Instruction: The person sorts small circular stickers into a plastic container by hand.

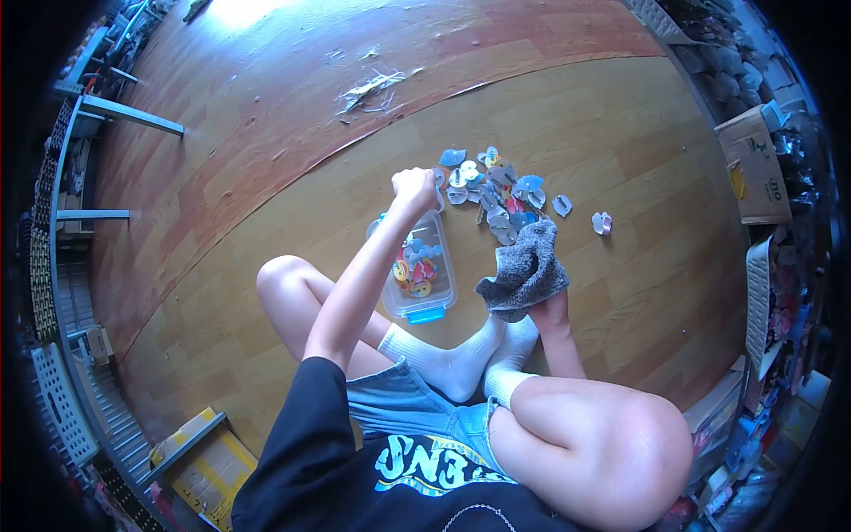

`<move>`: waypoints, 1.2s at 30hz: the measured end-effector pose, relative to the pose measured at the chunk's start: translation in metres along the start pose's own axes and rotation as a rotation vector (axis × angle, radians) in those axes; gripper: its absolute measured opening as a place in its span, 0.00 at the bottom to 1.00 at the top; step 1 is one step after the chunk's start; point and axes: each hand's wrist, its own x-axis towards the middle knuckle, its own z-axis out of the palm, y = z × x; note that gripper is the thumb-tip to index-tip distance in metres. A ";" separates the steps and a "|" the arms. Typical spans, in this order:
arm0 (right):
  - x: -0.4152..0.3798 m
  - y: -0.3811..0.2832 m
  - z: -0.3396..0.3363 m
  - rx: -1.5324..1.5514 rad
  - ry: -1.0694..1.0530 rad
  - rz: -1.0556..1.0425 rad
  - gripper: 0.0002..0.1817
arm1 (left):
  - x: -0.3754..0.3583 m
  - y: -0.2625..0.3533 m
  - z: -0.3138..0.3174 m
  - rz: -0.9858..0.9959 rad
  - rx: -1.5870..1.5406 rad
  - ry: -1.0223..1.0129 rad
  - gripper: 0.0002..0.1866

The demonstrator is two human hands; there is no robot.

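My left hand (416,187) is closed above the far end of a clear plastic box (448,288) with blue clips. Whatever its fingers may hold cannot be made out; a pale piece shows right beside them. Inside the box lie several small colourful flat pieces (415,271), some yellow, blue and red. A grey cloth (529,273) is gripped in my right hand (551,312), bunched up and covering most of the fingers. Just beyond the cloth, a loose pile of small flat pieces (502,188), silver, blue, yellow and red, is spread on the floor.
One piece (602,223) lies apart, right of the pile. Torn plastic scraps (372,89) sit farther out on the wood-look floor (292,204). Metal racks (133,115) line the left; a cardboard box (753,168) and stacked goods line the right. My crossed legs border the near side.
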 end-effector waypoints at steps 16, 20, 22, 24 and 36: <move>-0.004 0.011 0.015 -0.002 -0.270 0.062 0.26 | -0.121 0.050 -0.003 0.166 -1.520 0.155 0.12; -0.007 0.012 0.022 -0.072 -0.283 0.070 0.29 | -0.143 0.060 0.017 0.166 -1.364 0.164 0.17; -0.006 0.008 0.022 -0.052 -0.336 0.143 0.30 | -0.148 0.053 0.025 0.220 -1.446 0.128 0.20; -0.007 0.008 0.023 -0.035 -0.362 0.200 0.31 | -0.155 0.045 0.031 0.281 -1.522 0.031 0.27; -0.007 0.030 -0.003 -1.171 -0.352 -0.284 0.28 | -0.186 0.048 0.026 0.326 -1.376 0.114 0.24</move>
